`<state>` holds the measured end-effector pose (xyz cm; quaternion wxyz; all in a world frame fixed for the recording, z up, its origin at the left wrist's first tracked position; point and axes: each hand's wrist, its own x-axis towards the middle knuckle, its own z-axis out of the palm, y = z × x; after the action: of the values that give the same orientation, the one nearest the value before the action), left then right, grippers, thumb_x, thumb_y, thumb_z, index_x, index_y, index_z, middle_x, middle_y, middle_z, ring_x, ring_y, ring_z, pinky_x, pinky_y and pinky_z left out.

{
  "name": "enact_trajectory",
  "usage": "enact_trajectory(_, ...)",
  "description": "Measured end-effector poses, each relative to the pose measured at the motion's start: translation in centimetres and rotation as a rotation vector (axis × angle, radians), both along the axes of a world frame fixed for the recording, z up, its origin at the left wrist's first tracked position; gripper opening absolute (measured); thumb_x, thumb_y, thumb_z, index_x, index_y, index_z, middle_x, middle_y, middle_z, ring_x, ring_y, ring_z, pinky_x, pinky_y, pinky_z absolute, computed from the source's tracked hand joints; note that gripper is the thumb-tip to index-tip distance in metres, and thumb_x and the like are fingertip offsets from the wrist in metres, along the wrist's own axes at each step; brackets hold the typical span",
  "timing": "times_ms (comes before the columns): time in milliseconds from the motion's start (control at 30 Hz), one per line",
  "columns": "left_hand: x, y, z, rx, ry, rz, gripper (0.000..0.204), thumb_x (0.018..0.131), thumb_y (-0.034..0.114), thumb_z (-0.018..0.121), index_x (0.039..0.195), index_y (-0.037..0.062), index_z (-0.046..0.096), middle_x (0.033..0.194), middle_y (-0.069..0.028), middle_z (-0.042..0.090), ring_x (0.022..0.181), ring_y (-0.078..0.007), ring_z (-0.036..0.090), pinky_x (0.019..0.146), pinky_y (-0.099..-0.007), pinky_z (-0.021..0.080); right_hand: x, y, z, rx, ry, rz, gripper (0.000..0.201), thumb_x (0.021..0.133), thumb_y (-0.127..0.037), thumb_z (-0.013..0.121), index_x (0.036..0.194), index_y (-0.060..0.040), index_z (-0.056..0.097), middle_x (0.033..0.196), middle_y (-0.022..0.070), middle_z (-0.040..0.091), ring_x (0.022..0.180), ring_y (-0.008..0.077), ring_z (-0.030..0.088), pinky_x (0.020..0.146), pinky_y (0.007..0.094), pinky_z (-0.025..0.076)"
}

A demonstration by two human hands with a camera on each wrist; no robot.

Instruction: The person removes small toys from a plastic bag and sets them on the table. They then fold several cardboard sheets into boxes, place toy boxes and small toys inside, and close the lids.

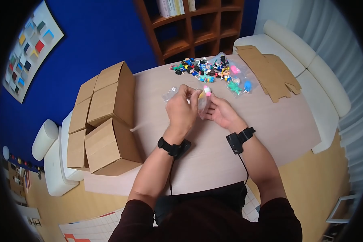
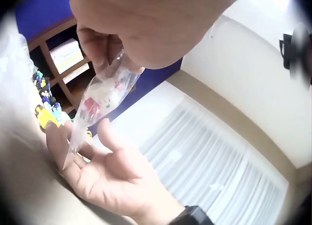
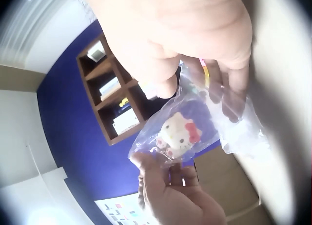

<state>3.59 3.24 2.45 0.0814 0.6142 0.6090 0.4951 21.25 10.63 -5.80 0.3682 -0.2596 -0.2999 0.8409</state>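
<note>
A small clear plastic bag (image 3: 146, 137) hangs between my two hands above the table. Inside it is a white cat figurine (image 3: 176, 133) with a red bow, seen through the film. My left hand (image 1: 182, 108) pinches one end of the bag between thumb and fingertips, close to the figurine. The right hand (image 1: 224, 113) is at the other end, its fingers (image 2: 58, 142) loosely extended behind the film and its thumb held apart. Just beyond the left hand, another clear plastic bag (image 1: 170, 94) lies on the table.
Several cardboard boxes (image 1: 113, 141) stand on the table's left side (image 1: 153, 88). A pile of colourful figurines (image 1: 201, 69) lies at the back, with bagged figurines (image 1: 234, 86) at its right. Flattened cardboard (image 1: 270, 72) is at the back right, near a white sofa (image 1: 330, 84).
</note>
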Motion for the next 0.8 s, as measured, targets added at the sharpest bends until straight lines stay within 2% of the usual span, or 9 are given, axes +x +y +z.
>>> enact_trajectory(67,0.9,-0.4,1.1,-0.029,0.101,0.021,0.021,0.108,0.020,0.073,0.103,0.0001,0.071,0.098,-0.0126,0.080,0.086,-0.0207,0.078,0.074,-0.0337,0.061,0.0,-0.3,0.4,-0.043,0.052,0.042,0.040,0.118,-0.036,0.050,0.144,-0.0059,0.057,0.129,0.0171,0.073,0.116,0.0324,0.074,0.103,0.0559,0.061)
enact_trajectory(200,0.3,1.4,-1.3,-0.054,-0.416,-0.151,0.024,0.107,0.021,0.074,0.116,0.0008,0.065,0.100,-0.0129,0.080,0.088,-0.0196,0.077,0.076,-0.0335,0.061,-0.3,-0.8,1.1,-0.033,0.131,0.077,0.040,0.118,-0.034,0.051,0.146,-0.0072,0.057,0.134,0.0150,0.071,0.118,0.0328,0.073,0.106,0.0570,0.060)
enact_trajectory(267,0.7,0.3,1.0,-0.188,-0.584,-0.140,0.028,0.107,0.020,0.074,0.123,0.0008,0.062,0.100,-0.0125,0.079,0.089,-0.0180,0.076,0.078,-0.0331,0.061,0.0,-0.6,0.8,0.003,0.139,0.095,0.038,0.117,-0.031,0.053,0.146,-0.0067,0.058,0.136,0.0141,0.071,0.118,0.0318,0.073,0.106,0.0561,0.060)
enact_trajectory(367,1.0,-0.8,0.3,-0.172,-0.506,-0.220,0.038,0.106,0.017,0.074,0.137,0.0012,0.060,0.100,-0.0120,0.079,0.088,-0.0160,0.074,0.079,-0.0320,0.061,-0.2,-0.8,1.1,0.073,0.115,0.088,0.036,0.115,-0.025,0.058,0.145,-0.0056,0.058,0.137,0.0130,0.070,0.118,0.0297,0.073,0.105,0.0536,0.061)
enact_trajectory(467,1.3,-0.4,-2.3,-0.099,-0.254,-0.187,0.038,0.104,0.015,0.076,0.137,-0.0003,0.067,0.104,-0.0119,0.080,0.086,-0.0169,0.074,0.080,-0.0314,0.061,-0.3,-1.2,1.2,0.105,0.100,0.043,0.036,0.113,-0.020,0.061,0.145,-0.0040,0.059,0.136,0.0121,0.069,0.119,0.0280,0.072,0.104,0.0515,0.062)
enact_trajectory(600,0.2,0.4,-4.4,-0.190,-0.344,-0.230,0.026,0.100,0.016,0.080,0.118,-0.0034,0.077,0.094,-0.0099,0.079,0.079,-0.0163,0.071,0.075,-0.0321,0.059,-0.2,-0.2,-0.6,0.097,0.078,0.040,0.036,0.113,-0.019,0.061,0.145,-0.0022,0.058,0.135,0.0111,0.069,0.122,0.0271,0.071,0.103,0.0527,0.063)
enact_trajectory(667,1.0,-1.2,-1.2,-0.237,-0.546,-0.220,0.020,0.099,0.015,0.081,0.102,-0.0046,0.079,0.088,-0.0096,0.078,0.076,-0.0149,0.070,0.070,-0.0320,0.057,-0.2,-0.5,-0.1,0.073,0.082,0.050,0.036,0.113,-0.020,0.060,0.144,-0.0017,0.058,0.135,0.0109,0.069,0.122,0.0272,0.071,0.102,0.0542,0.063)
enact_trajectory(767,0.4,-0.4,-2.8,-0.092,-0.286,-0.088,0.024,0.096,0.016,0.083,0.093,-0.0038,0.069,0.076,-0.0192,0.072,0.068,-0.0312,0.073,0.065,-0.0446,0.056,-0.4,-0.9,0.6,0.055,0.127,0.070,0.036,0.114,-0.020,0.059,0.145,-0.0014,0.058,0.134,0.0110,0.069,0.122,0.0280,0.071,0.102,0.0560,0.063)
enact_trajectory(800,0.3,-0.3,-3.3,-0.111,-0.246,-0.057,0.024,0.095,0.015,0.083,0.092,-0.0031,0.067,0.077,-0.0190,0.072,0.068,-0.0315,0.073,0.065,-0.0453,0.055,-0.5,-1.2,0.9,0.056,0.139,0.083,0.036,0.114,-0.020,0.059,0.145,-0.0016,0.058,0.134,0.0111,0.069,0.122,0.0283,0.072,0.102,0.0563,0.063)
